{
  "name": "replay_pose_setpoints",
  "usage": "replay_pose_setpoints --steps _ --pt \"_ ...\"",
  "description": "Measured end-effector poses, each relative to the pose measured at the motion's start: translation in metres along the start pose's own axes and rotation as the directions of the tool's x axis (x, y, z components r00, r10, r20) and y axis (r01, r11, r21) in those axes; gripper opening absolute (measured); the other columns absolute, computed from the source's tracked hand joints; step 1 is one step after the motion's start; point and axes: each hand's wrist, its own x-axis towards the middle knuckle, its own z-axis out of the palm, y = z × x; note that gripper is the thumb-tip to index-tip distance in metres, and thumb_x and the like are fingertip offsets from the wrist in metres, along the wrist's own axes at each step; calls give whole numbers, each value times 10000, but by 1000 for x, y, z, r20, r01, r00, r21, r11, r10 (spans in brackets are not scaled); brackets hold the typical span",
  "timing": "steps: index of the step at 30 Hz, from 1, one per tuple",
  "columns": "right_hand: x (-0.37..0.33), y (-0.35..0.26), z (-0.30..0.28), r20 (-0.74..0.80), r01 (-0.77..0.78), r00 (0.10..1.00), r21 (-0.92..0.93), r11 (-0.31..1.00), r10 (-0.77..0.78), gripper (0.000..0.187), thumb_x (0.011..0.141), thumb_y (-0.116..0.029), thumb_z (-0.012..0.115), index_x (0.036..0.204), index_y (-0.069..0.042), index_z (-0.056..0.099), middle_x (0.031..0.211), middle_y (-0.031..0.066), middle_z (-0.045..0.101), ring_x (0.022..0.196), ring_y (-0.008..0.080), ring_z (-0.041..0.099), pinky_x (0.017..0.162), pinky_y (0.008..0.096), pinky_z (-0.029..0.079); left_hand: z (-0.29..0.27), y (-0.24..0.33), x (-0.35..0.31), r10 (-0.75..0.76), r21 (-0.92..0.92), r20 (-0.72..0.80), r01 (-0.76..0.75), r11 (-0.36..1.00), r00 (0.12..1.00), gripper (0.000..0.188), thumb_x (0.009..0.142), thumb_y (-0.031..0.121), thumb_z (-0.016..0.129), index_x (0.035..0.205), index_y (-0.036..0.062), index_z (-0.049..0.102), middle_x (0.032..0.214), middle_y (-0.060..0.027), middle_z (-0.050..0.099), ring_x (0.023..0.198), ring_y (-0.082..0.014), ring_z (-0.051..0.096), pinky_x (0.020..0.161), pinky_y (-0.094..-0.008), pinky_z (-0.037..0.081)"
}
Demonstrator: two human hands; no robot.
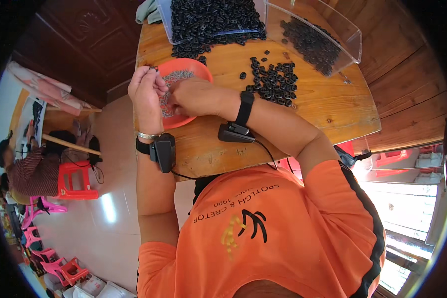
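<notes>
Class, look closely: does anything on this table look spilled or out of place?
Some small black oval pieces lie loose on the wooden table, just outside the plastic bin's near edge, as if spilled, though possibly put there deliberately.

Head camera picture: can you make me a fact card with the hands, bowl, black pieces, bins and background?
Left hand: fingers curled by the left edge of the orange bowl, small dark piece at the fingertips
Right hand: reaching into the bowl; its grip is hidden
In the bowl: many small grey pieces
Loose pile: black pieces, right of the bowl
Left bin: see-through, heaped with black pieces
Right bin: see-through, black pieces inside
Table: wooden
Background: person in a striped top, red stool
</notes>
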Motion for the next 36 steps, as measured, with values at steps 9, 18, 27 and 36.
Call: replay_pose_setpoints --steps 9,18,27,36 --pt "-2 12 -7 46 -106 993 -89 990 111 145 714 -145 639 818 -46 623 800 160 627 766 337 611 674 424 479 1 1 -2 -13 1 -10 13 1000 1000 122 859 132 507 805 39 564 609 -2 524 515 -68 474 481 -196 379" --pt "-6 12 -12 -2 -48 999 -73 996 48 142 738 -174 628 807 -50 642 808 140 626 804 309 608 687 414 481 1 3 -4 -18 5 -24 18 1000 1000 120 844 129 523 792 32 571 611 -8 527 520 -77 483 489 -200 390" --pt "10 0 -4 95 -133 983 -224 965 158 157 720 -153 631 791 -14 652 863 172 626 801 318 625 689 420 494 4 3 -3 -7 -12 8 7 1000 1000 126 846 126 522 771 37 570 597 0 519 517 -68 474 484 -198 379" --pt "10 8 3 9 -161 986 -168 973 165 157 708 -93 598 838 -10 627 837 188 636 786 333 628 687 416 500 2 6 -4 -12 72 4 12 997 1000 155 886 110 462 778 36 544 634 -18 531 549 -84 485 500 -203 372"
